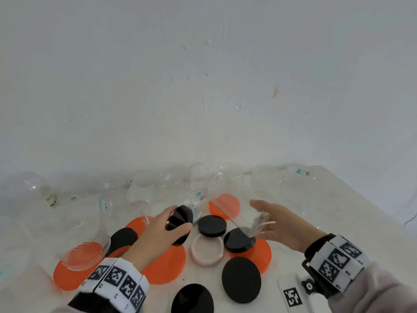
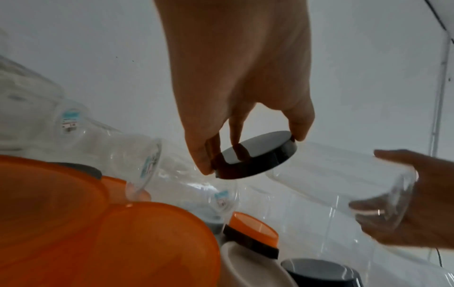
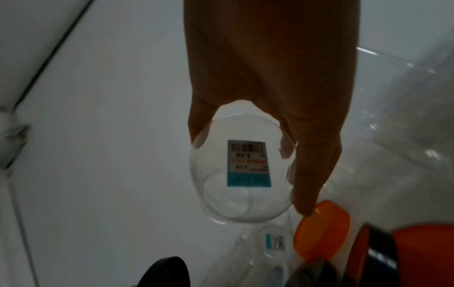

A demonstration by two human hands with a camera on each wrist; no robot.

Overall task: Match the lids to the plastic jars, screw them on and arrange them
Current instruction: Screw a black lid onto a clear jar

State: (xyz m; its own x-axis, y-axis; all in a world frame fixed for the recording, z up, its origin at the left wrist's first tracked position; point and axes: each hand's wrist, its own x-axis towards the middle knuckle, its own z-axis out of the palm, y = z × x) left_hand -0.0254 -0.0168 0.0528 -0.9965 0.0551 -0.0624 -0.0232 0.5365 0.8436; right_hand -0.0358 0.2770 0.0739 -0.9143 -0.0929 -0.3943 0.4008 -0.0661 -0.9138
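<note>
My left hand (image 1: 167, 227) grips a round black lid (image 1: 180, 224) by its rim, tilted and lifted above the table; the left wrist view shows the fingertips pinching the black lid (image 2: 255, 157). My right hand (image 1: 270, 220) holds a clear plastic jar (image 1: 228, 199) by its base, tipped so its mouth points up and left toward the lid. In the right wrist view the jar's base (image 3: 243, 174) carries a teal barcode sticker between thumb and fingers. Lid and jar are a little apart.
Loose lids lie on the white table (image 1: 338, 211): black ones (image 1: 212, 225) (image 1: 241, 280), orange ones (image 1: 164, 265) (image 1: 225, 206) and a pale pink one (image 1: 207, 250) upside down. Several clear jars (image 1: 142, 190) stand or lie along the wall. A tag card (image 1: 292, 297) lies front right.
</note>
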